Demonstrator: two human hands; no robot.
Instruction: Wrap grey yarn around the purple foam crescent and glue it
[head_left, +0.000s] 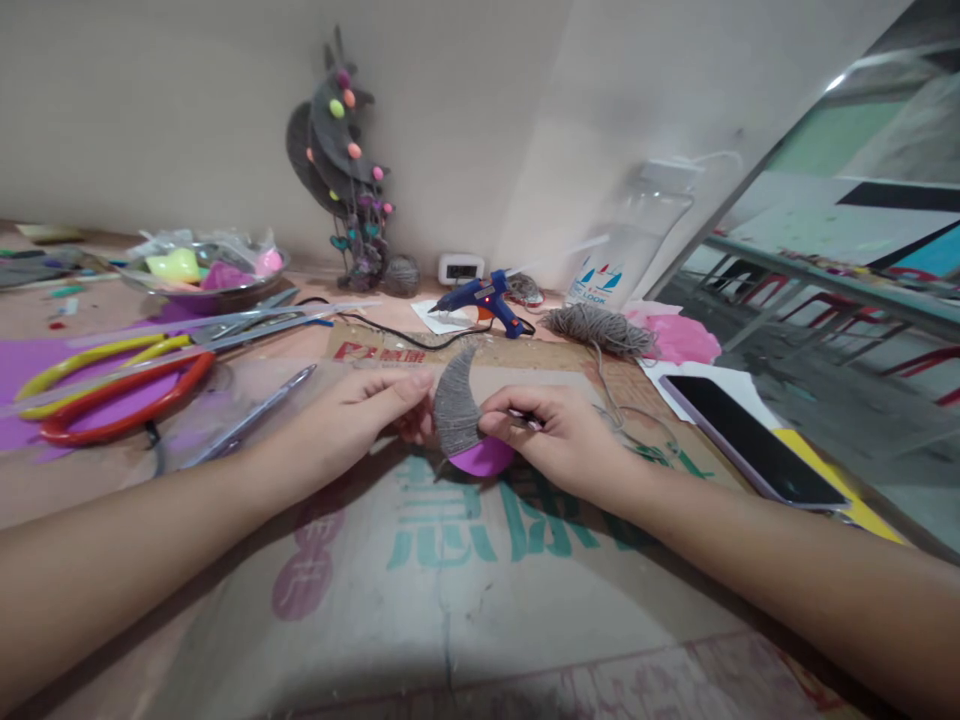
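- Flattened cardboard (360, 620) lies closest, printed with green and red characters, spreading below and beyond both sets of fingers.
- Grey-wrapped crescent (455, 400) stands between the two hands, tip up, its lower end showing purple (484, 458) with no yarn over it, just below the right fingertips.
- Right hand (547, 425): thumb and forefinger pinch the crescent's inner edge. I'd keep that grip light yet firm, so the strands don't slide.
- Left hand (382, 400): fingers drawn narrow, right beside the outer edge; from where I stand I can't tell whether they grip it or a strand.
- Grey yarn skein (600, 332) rests beyond the right fingers, with a loose length trailing nearby; slack there should help even tension.
- Good winding, I'd judge, means turns laid flat, close together.
- Blue glue gun (480, 302) sits beyond the fingertips, its red light lit; knuckles are best kept clear.
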